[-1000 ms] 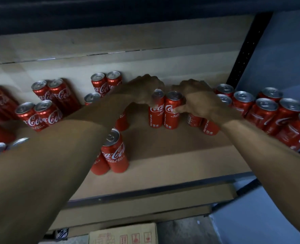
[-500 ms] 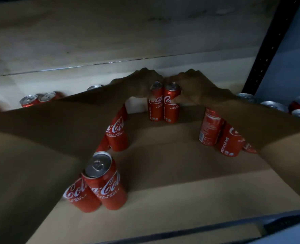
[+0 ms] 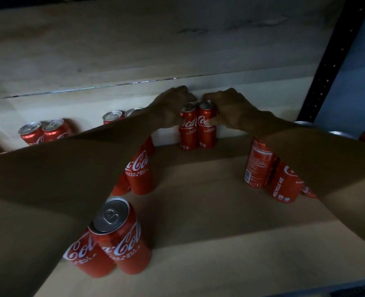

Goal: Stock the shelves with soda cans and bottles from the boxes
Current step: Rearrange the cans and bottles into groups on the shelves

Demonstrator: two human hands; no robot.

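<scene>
The single head-worn view looks forward and down, close in, deep into the shelf bay.

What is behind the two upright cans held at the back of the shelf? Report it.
Only the pale back panel shows directly behind the held cans. The left hand and right hand wrap their tops, so whether the cans touch the panel is hidden.

Both bare arms are reaching forward, the forearms angling inward so that the hands are almost meeting, knuckles facing up. The left hand is curling its fingers over the top of the left can. The right hand is gripping the right can, its thumb pressing against the can's front.
</scene>
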